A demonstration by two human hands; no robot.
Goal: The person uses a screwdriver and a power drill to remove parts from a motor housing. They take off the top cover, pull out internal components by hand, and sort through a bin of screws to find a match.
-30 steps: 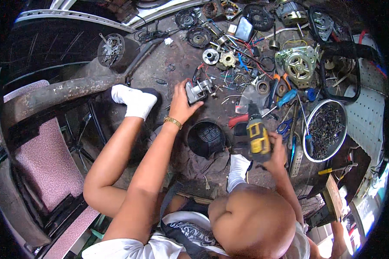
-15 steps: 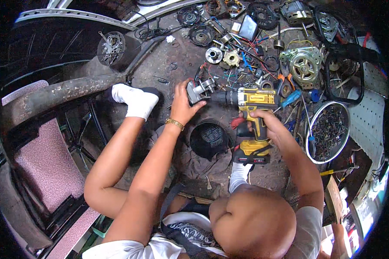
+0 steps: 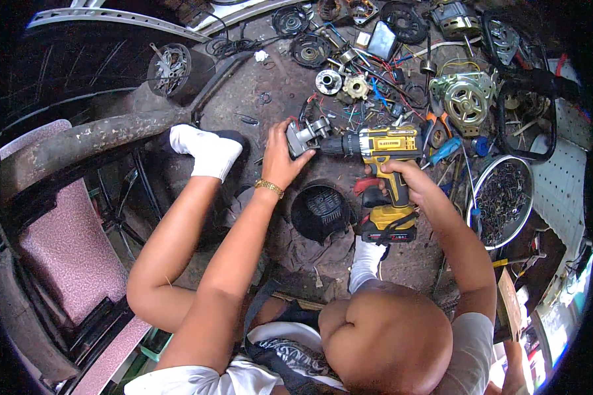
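My left hand (image 3: 282,160) is closed around a small grey metal motor part (image 3: 300,139) with a ringed bracket on its right side. My right hand (image 3: 410,179) grips a yellow and black cordless drill (image 3: 389,143) by its handle. The drill lies level, its black chuck pointing left at the metal part. Its nose meets or almost meets the bracket; the bit itself cannot be made out. Below the two hands stands a round black bucket (image 3: 304,226) with a slotted piece inside.
Loose motor parts, wires and screws cover the floor beyond the hands. Orange-handled pliers (image 3: 437,128) and a blue-handled screwdriver (image 3: 445,151) lie right of the drill, near a white-rimmed basin (image 3: 530,224) of screws. A curved metal bar (image 3: 99,141) runs along the left.
The drill has shifted slightly left and tilted a little, bringing its chuck nearer the metal part. My left hand and the part have barely moved.
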